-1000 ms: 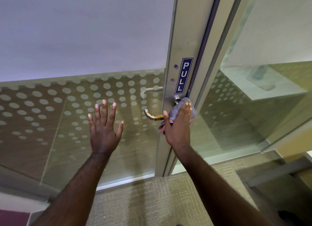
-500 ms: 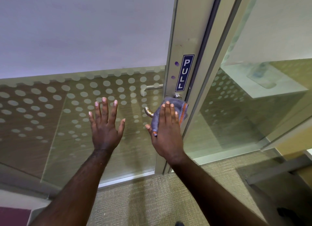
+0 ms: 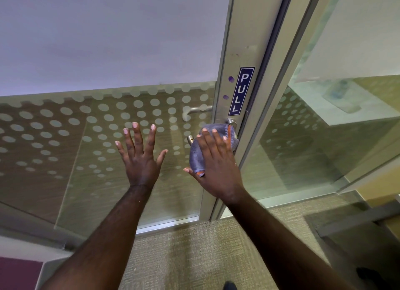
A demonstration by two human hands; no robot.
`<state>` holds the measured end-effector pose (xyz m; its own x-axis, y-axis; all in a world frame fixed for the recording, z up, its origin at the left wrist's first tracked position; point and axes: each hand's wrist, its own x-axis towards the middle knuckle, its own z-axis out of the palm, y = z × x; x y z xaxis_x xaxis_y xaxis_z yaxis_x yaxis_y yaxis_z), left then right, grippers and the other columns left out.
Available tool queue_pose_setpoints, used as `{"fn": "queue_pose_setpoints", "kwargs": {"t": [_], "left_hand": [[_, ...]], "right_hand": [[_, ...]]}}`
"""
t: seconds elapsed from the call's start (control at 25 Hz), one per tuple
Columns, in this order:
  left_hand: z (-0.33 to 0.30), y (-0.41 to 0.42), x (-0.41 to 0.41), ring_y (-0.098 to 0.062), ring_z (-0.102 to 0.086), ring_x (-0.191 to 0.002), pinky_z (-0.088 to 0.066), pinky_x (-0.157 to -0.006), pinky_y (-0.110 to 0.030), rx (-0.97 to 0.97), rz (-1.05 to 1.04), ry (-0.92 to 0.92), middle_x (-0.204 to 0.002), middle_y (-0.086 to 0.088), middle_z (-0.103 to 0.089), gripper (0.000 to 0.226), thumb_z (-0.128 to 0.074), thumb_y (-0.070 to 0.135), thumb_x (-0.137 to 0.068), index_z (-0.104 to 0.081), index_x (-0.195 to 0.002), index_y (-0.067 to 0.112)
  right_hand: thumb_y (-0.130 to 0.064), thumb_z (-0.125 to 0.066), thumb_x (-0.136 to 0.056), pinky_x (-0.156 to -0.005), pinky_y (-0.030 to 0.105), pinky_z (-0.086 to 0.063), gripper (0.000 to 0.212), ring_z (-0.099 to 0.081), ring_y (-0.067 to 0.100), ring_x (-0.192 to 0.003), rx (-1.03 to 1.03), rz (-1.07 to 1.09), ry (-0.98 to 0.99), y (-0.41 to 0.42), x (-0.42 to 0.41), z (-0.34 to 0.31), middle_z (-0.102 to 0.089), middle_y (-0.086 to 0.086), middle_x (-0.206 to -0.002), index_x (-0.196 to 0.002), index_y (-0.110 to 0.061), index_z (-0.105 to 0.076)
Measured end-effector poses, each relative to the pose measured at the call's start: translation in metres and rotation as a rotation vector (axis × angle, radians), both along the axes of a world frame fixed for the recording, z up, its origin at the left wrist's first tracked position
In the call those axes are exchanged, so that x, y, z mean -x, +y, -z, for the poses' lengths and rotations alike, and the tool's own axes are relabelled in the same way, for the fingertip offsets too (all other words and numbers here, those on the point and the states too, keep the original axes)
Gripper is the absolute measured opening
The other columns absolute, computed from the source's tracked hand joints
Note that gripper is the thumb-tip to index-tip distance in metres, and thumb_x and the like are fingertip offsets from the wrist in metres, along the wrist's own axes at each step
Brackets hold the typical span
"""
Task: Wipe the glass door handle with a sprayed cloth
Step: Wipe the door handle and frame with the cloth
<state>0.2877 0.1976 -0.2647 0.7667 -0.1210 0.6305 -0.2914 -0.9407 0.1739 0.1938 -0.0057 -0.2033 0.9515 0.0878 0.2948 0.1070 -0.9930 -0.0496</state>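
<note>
Up close, a narrow blue label (image 3: 241, 91) reading "PULL" in white capitals, set vertically, is sitting on the brushed metal door frame (image 3: 236, 51), just above the right hand (image 3: 217, 170). Two small purple dots (image 3: 231, 79) are showing on the frame to the left of that label.

The right hand is pressing a grey cloth (image 3: 197, 157) against the door handle (image 3: 190, 139); its fingers are lying flat and spread over the fabric rather than curling round it, so the cloth is being held by palm pressure against the lever. The cloth looks like soft, napped microfibre with orange stitched edging, bunching above the fingertips and hanging below the thumb. Only the rounded silver tip of the lever is peeking out to the left of the cloth, and the round metal boss (image 3: 231, 121) of the handle is showing just above it.

The left hand (image 3: 140, 159) is resting open, holding nothing, with fingers fanned wide against the glass door (image 3: 104, 138), beside and to the left of the gripping hand. The glass is carrying a frosted pattern of round dots, turning fully opaque higher up. Through it, a second lever on the far side is faintly visible. Below the arms, ribbed beige carpet (image 3: 184, 257) is covering the floor.
</note>
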Motion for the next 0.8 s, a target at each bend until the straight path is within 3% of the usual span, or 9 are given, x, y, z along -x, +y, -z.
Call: {"fn": "queue_pose_setpoints", "kwargs": {"t": [0.16,0.28,0.48,0.64,0.8], "left_hand": [[0.001,-0.002,-0.003,-0.043,-0.009,-0.147,-0.014,-0.113,-0.07,-0.008,-0.007,0.025,-0.16,-0.022,-0.01,0.098,-0.065,0.053,-0.085,0.0,-0.155,0.035],[0.002,-0.002,-0.004,-0.045,-0.013,-0.146,-0.016,-0.113,-0.07,-0.011,-0.015,0.009,-0.159,-0.025,-0.017,0.096,-0.066,0.054,-0.084,-0.005,-0.156,0.033],[0.002,-0.002,-0.004,-0.049,-0.021,-0.143,-0.021,-0.11,-0.071,-0.039,-0.036,-0.022,-0.156,-0.029,-0.026,0.094,-0.068,0.055,-0.083,-0.013,-0.155,0.028],[0.001,-0.002,-0.004,-0.048,-0.022,-0.143,-0.02,-0.111,-0.069,-0.058,-0.037,-0.045,-0.155,-0.029,-0.026,0.102,-0.066,0.056,-0.084,0.002,-0.156,0.032],[0.002,-0.001,-0.004,-0.045,-0.017,-0.144,-0.019,-0.111,-0.07,-0.045,-0.013,-0.069,-0.156,-0.022,-0.014,0.106,-0.067,0.055,-0.084,0.009,-0.155,0.035]], "right_hand": [[-0.077,-0.037,-0.085,-0.119,0.056,-0.012,0.092,-0.009,0.031,-0.15,-0.103,-0.042,-0.05,-0.049,-0.003,0.0,-0.021,0.014,-0.16,-0.149,-0.011,-0.03],[-0.069,-0.047,-0.085,-0.119,0.053,-0.015,0.093,-0.012,0.028,-0.15,-0.135,-0.127,-0.085,-0.076,-0.005,0.004,-0.027,0.014,-0.158,-0.15,-0.006,-0.028],[-0.064,-0.04,-0.091,-0.12,0.053,-0.01,0.091,-0.006,0.031,-0.15,-0.164,-0.088,-0.169,-0.059,-0.003,0.016,-0.017,0.015,-0.16,-0.151,0.0,-0.017],[-0.066,-0.028,-0.094,-0.12,0.055,-0.005,0.087,-0.002,0.034,-0.15,-0.103,0.025,-0.126,-0.025,-0.001,0.02,-0.008,0.016,-0.161,-0.152,-0.002,-0.013],[-0.068,-0.017,-0.094,-0.12,0.051,0.005,0.089,0.0,0.033,-0.15,0.001,0.109,-0.076,0.019,-0.008,0.017,-0.006,0.017,-0.161,-0.153,-0.003,-0.006]]}}
